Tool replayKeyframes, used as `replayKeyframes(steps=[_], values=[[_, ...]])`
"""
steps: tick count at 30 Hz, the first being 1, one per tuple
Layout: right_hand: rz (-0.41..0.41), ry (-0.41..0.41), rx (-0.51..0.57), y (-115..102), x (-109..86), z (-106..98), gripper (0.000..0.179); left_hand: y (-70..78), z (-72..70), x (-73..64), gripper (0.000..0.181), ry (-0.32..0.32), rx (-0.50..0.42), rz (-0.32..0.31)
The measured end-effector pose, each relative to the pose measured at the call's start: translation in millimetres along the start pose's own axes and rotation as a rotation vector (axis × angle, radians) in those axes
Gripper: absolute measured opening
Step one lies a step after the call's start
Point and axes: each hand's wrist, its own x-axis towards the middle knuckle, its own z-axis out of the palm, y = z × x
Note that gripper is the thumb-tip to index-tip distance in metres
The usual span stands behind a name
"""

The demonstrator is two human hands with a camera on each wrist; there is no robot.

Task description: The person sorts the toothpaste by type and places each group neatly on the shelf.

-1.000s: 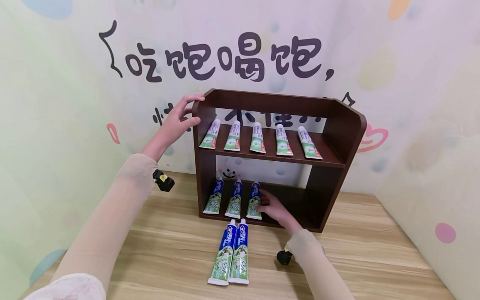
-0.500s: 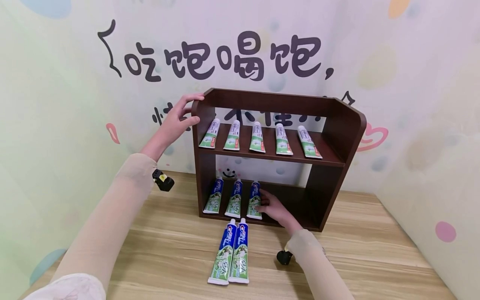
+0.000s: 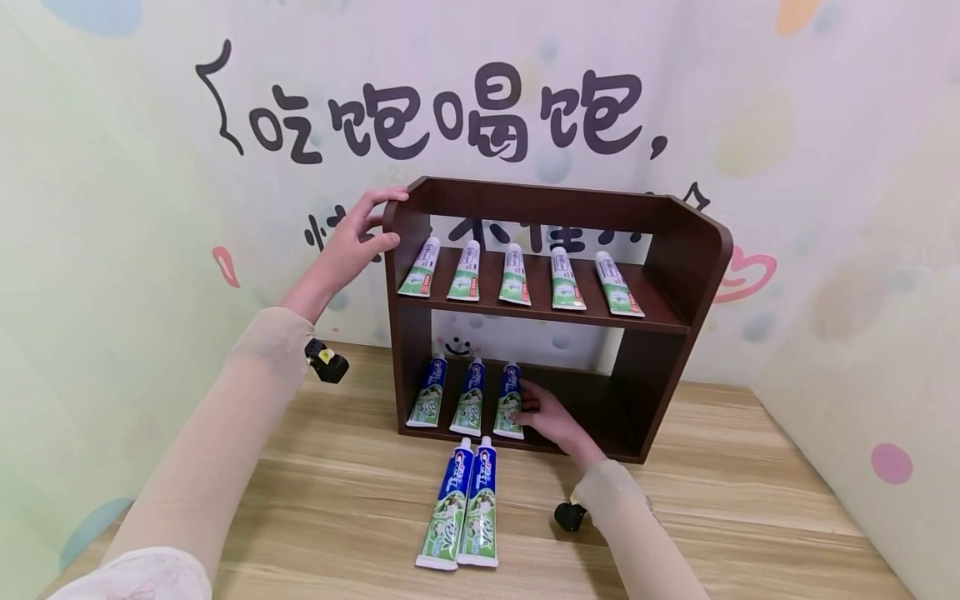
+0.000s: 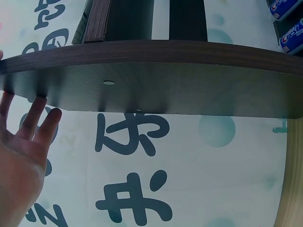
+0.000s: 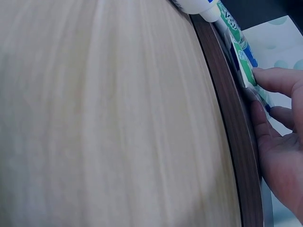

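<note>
In the head view my left hand (image 3: 348, 250) rests at the upper left corner of a dark brown wooden rack (image 3: 540, 315), one finger over the top edge. Its other fingers lie fairly straight against the outer side panel (image 4: 156, 90) in the left wrist view. Down on the lower shelf, my right hand (image 3: 553, 419) pinches the right side of a blue-and-green toothpaste tube (image 3: 508, 398), thumb on its front. The right wrist view shows fingertips at this tube's edge, low by the shelf lip (image 5: 232, 109). Two matching tubes (image 3: 471, 408) (image 3: 427, 396) lean to its left.
Several white-and-green toothpaste tubes (image 3: 514, 279) stand in a row on the upper shelf. Two more blue-and-green tubes (image 3: 446, 508) lie side by side on the wooden table (image 3: 315, 500) before the rack. A printed wall (image 3: 750, 125) rises behind.
</note>
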Motion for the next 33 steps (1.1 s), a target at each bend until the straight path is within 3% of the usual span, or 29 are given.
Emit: replayKeyframes(steps=[12, 23, 33], values=[[-0.004, 0.032, 0.011, -1, 0.2, 2, 0.076, -0.2, 0.2, 0.6, 0.050, 0.001, -0.005, -0.002], [-0.037, 0.221, -0.027, -10, -2.3, 7, 0.063, 0.7, -0.2, -1.5, 0.049, -0.001, -0.007, 0.002], [-0.120, 0.282, -0.060, -29, -13.1, 0, 0.059, -0.2, 0.8, -0.7, 0.050, 0.004, -0.016, 0.018]])
